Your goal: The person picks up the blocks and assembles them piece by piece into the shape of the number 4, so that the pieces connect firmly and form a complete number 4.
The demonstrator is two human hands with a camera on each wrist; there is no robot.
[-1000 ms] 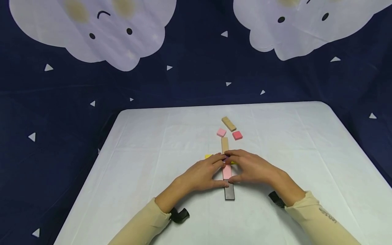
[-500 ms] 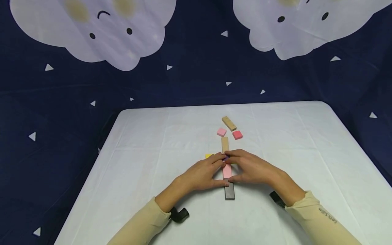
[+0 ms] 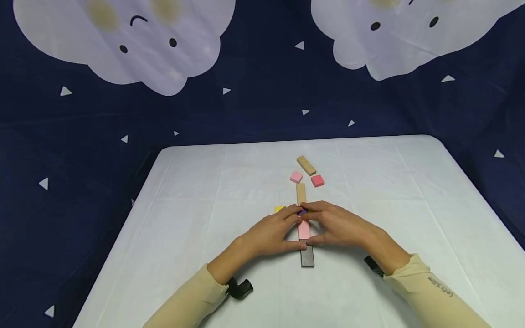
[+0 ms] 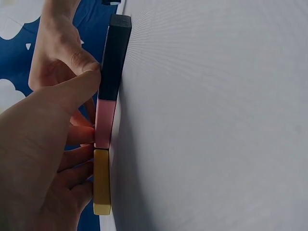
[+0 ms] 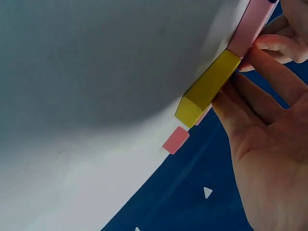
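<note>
A line of blocks runs down the table's middle: a tan block (image 3: 301, 193), a small purple piece (image 3: 302, 212), a pink block (image 3: 304, 229) and a dark grey block (image 3: 307, 258). A yellow block (image 3: 280, 209) lies crosswise under the fingers. My left hand (image 3: 272, 234) and right hand (image 3: 340, 225) flank the pink block, index fingertips meeting at the purple piece, thumbs by the pink-grey joint. In the left wrist view the thumb presses the dark grey block (image 4: 114, 57) beside the pink block (image 4: 105, 122) and yellow block (image 4: 101, 180). My right hand's fingers (image 5: 250, 82) lie along the yellow block (image 5: 207, 86).
Farther back lie a second tan block (image 3: 306, 165), a light pink square (image 3: 296, 176) and a red square (image 3: 317, 181). The white table (image 3: 197, 218) ends at a dark blue backdrop with cloud shapes. Black wrist straps (image 3: 239, 288) sit at both cuffs.
The right hand's fingers have slid slightly inward, so the yellow block's right end is now covered. The blocks stay in place.
</note>
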